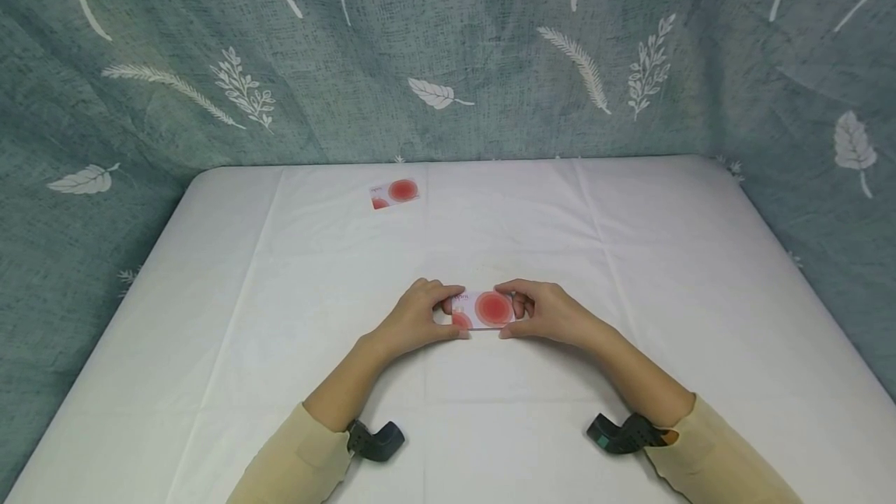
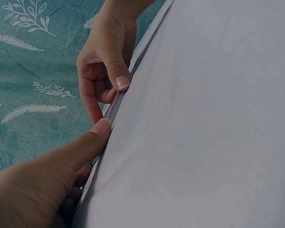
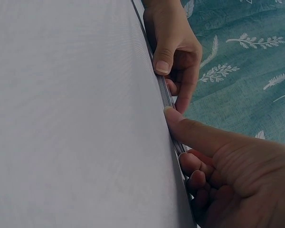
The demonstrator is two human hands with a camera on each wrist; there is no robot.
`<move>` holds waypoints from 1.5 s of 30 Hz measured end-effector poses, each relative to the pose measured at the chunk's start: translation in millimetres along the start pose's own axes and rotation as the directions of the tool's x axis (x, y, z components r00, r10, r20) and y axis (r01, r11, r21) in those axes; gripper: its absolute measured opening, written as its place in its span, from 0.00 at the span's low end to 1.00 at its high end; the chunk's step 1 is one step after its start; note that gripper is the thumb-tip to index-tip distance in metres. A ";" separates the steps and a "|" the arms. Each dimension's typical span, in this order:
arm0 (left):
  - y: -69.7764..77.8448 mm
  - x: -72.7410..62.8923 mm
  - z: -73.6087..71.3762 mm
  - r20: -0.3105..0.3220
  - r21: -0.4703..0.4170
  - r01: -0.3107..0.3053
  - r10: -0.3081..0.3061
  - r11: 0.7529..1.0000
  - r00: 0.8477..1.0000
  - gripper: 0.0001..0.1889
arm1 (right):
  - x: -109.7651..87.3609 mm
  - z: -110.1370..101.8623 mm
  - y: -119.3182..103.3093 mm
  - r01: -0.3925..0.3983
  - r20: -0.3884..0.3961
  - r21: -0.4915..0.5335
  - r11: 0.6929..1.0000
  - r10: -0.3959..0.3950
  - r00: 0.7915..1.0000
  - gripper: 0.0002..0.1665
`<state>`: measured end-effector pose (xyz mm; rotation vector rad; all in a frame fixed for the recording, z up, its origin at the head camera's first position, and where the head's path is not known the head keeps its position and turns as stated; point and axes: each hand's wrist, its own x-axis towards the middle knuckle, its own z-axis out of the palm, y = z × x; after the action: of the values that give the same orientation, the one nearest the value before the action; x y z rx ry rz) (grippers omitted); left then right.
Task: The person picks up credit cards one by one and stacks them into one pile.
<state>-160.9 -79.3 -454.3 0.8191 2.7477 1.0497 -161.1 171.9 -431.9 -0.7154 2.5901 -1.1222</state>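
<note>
A small stack of cards (image 1: 483,311), white with red circles on the top one, lies flat on the table in the head view. My left hand (image 1: 418,319) grips its left end between thumb and fingers, and my right hand (image 1: 551,313) holds the right end the same way. In the left wrist view, several thin layers show along the stack's near edge (image 2: 115,108) between the two thumbs. That layered edge (image 3: 164,92) also appears in the right wrist view. Some fingertips behind the stack are hidden.
Farther back, left of centre, a single matching card (image 1: 395,193) lies slightly turned on the white tablecloth (image 1: 315,255). A green leaf-patterned cloth (image 1: 448,37) hangs behind the table's far edge. Black wrist cameras (image 1: 378,442) sit low, close to the tabletop.
</note>
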 end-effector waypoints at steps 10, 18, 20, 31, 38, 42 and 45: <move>0.4 -0.2 0.3 0.001 -0.005 0.004 -0.004 1.000 1.000 0.34 | -0.7 -0.7 -0.2 -0.004 0.003 -0.011 1.000 0.004 1.000 0.37; -0.4 -2.3 0.3 0.004 -0.029 0.007 -0.007 1.000 1.000 0.36 | -0.3 -1.7 2.1 0.007 0.021 -0.014 1.000 -0.006 1.000 0.38; -0.9 -2.1 0.0 -0.002 -0.045 0.009 -0.009 0.999 1.000 0.36 | 0.1 -2.3 4.2 0.015 0.025 -0.008 1.000 -0.015 1.000 0.38; -4.8 0.1 -3.1 -0.014 -0.115 0.027 -0.029 0.993 0.999 0.35 | 2.6 -13.2 9.7 -0.013 0.074 0.104 0.995 0.006 0.997 0.39; -3.4 -0.6 -8.4 0.003 -0.160 0.036 -0.036 0.987 0.999 0.35 | 6.6 -17.3 9.5 0.005 0.083 0.117 0.993 -0.015 0.996 0.39; -1.6 -1.0 -11.6 -0.014 -0.166 0.042 -0.045 0.985 0.999 0.35 | 9.5 -19.1 7.0 0.019 0.080 0.115 0.993 -0.029 0.996 0.37; 0.0 -0.4 -14.4 -0.039 -0.168 0.049 -0.057 0.985 0.998 0.37 | 11.9 -20.7 2.3 0.033 0.063 0.107 0.994 -0.040 0.997 0.37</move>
<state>-164.3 -88.1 -443.4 0.7034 2.6543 1.2807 -180.1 179.9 -419.7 -0.7650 2.4531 -1.2163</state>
